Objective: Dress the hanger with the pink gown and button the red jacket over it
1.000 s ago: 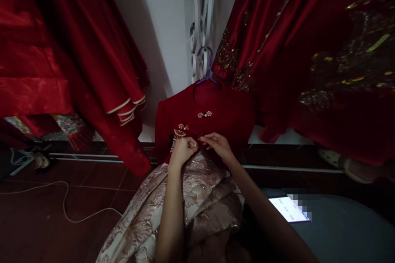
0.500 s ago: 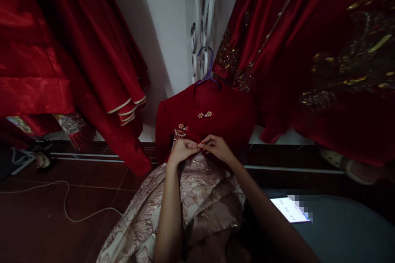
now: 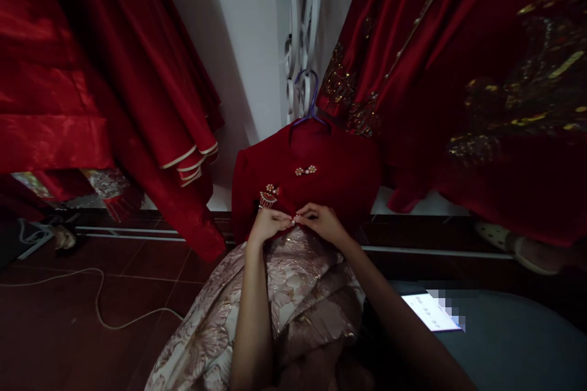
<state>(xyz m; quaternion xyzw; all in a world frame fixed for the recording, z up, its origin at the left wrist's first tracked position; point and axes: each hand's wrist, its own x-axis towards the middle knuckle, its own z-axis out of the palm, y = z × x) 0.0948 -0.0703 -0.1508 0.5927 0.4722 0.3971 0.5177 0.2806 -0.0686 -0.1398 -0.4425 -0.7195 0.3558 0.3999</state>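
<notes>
Since a second ago, our left hand (image 3: 269, 224) and right hand (image 3: 321, 223) have drawn closer, fingertips nearly meeting just below centre, above the patterned fabric (image 3: 206, 330). Both grips are narrow, pinched on the red jacket (image 3: 348, 165) at its lower front, beside a small pale bead (image 3: 293, 222). The cloth looks soft and light, best held by its edge; the tasselled ornament (image 3: 268, 197) seems fragile. Beyond, a purple hanger (image 3: 315, 95) sits in the neckline. We make out no container.
</notes>
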